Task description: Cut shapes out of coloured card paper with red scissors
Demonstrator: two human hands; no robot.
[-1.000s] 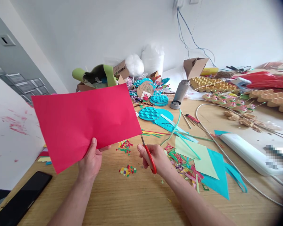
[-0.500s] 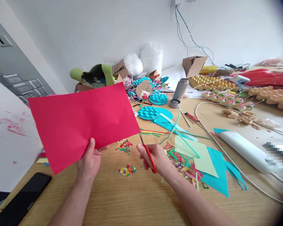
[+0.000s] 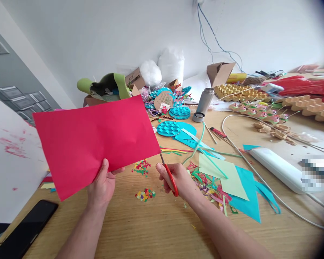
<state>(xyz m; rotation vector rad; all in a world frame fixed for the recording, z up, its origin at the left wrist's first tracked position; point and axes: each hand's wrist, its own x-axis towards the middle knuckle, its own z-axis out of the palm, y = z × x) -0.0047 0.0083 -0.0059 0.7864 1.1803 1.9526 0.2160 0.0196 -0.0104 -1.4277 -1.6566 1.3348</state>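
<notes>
Rectangular red paper sheet (image 3: 97, 138), centre-left; red-handled metal scissors (image 3: 170, 175), centre of frame.
Left hand (image 3: 100, 187) pinches the sheet's lower edge between thumb and fingers; right hand (image 3: 178, 178) grips the scissors handles, blade tips at the sheet's lower-right corner. Hands are apart.

red paper sheet (image 3: 97, 138), rectangular, lightly dented, held up slanted; red-handled scissors (image 3: 168, 172), dark blades pointing up at sheet's lower right corner, tips hidden.

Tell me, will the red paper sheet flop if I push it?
The red paper sheet is probably fairly stiff: held by the left hand, it spreads nearly flat. Pushed, it would likely bend, since it dimples slightly above that hand.
</notes>
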